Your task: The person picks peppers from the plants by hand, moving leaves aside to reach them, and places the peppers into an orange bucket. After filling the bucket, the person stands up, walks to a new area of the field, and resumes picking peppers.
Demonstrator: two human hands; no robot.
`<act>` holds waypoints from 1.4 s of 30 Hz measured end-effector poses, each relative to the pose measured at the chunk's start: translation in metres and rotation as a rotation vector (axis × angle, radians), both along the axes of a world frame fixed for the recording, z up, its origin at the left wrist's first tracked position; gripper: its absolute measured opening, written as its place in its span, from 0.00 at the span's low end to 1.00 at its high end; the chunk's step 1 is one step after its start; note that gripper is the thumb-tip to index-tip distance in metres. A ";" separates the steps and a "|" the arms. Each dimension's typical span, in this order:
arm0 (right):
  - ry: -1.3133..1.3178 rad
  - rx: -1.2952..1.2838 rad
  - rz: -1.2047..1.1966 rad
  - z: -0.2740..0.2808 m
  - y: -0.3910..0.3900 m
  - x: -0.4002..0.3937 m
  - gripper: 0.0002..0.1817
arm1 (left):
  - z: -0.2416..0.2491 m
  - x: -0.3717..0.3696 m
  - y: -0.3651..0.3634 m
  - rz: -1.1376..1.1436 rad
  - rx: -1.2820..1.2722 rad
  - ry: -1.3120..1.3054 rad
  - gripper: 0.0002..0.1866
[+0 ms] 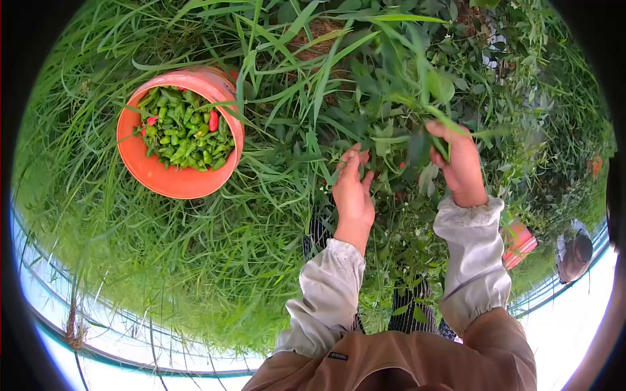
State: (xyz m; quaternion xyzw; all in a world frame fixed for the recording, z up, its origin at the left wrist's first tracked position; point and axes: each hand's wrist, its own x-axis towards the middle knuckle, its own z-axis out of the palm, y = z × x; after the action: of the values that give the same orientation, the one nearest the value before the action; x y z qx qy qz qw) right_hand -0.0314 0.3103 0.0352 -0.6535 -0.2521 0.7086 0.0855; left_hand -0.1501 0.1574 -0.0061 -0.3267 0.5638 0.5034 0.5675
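My left hand (pixel 354 199) is among the leaves of a pepper plant (pixel 391 140), its fingers slightly curled and apart, with nothing visible in them. To its right, my right hand (pixel 462 166) is closed at the plant's edge. Between its thumb and fingers shows a slender green thing (pixel 441 148) that looks like a green pepper, though leaves and blur partly hide it. The stems above that hand are smeared by motion. Small red spots show low in the foliage between my hands.
An orange bucket (pixel 176 182) holding many green peppers (pixel 186 133) and a few red ones stands tilted in tall grass on the left. A red-and-white container (pixel 518 244) lies beyond my right sleeve. Another person (pixel 575 254) is at the far right. Leafy plants (pixel 535 124) continue along the right.
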 end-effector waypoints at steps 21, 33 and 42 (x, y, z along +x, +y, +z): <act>-0.562 0.941 1.268 -0.132 -0.006 -0.066 0.10 | 0.005 0.002 -0.006 0.206 -0.061 -0.127 0.09; -0.361 0.796 1.239 -0.098 0.012 -0.019 0.15 | 0.002 0.015 -0.006 0.144 -0.035 -0.073 0.10; -0.035 0.750 0.464 -0.047 -0.012 0.027 0.16 | 0.011 0.029 0.018 0.038 0.271 -0.225 0.18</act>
State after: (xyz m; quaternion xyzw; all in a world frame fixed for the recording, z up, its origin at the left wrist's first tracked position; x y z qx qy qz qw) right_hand -0.0043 0.2987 -0.0119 -0.5152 -0.6334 0.5573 0.1513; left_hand -0.1207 0.1753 0.0051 -0.3121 0.4173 0.5456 0.6563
